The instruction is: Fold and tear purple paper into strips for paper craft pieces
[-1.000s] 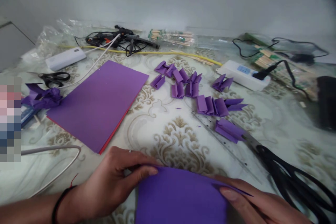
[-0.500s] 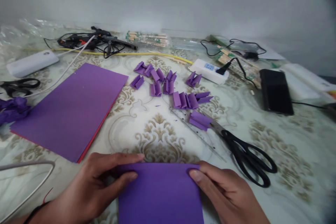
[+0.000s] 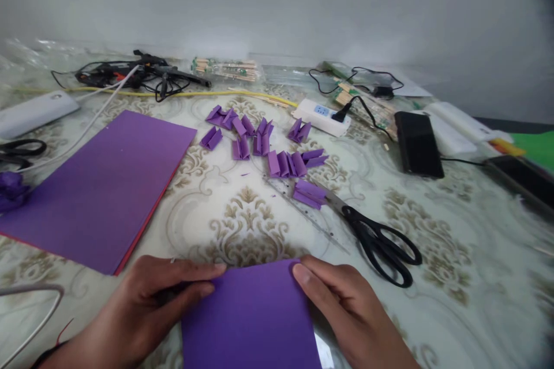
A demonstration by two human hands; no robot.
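A sheet of purple paper (image 3: 251,317) lies at the bottom centre, its lower part cut off by the frame. My left hand (image 3: 160,300) pinches its upper left corner between thumb and forefinger. At the upper right corner my right hand (image 3: 341,305) grips the sheet the same way, thumb on top. Beyond it are several small folded purple paper pieces (image 3: 262,141) in a loose group. Black-handled scissors (image 3: 381,236) lie to the right, their blades by one folded piece (image 3: 309,193). Next to them rests a clear ruler (image 3: 305,213).
A stack of purple and red paper (image 3: 104,190) lies at left, beside crumpled purple paper (image 3: 11,190) and another pair of scissors (image 3: 21,150). Behind are a white power strip (image 3: 320,118), a yellow cable (image 3: 194,93) and tangled black gear (image 3: 142,75). A black phone (image 3: 419,144) lies at right.
The view has turned slightly right, so the table's things appear shifted left. My right hand's corner of the sheet has risen a little, tilting the top edge. Both hands keep their hold.
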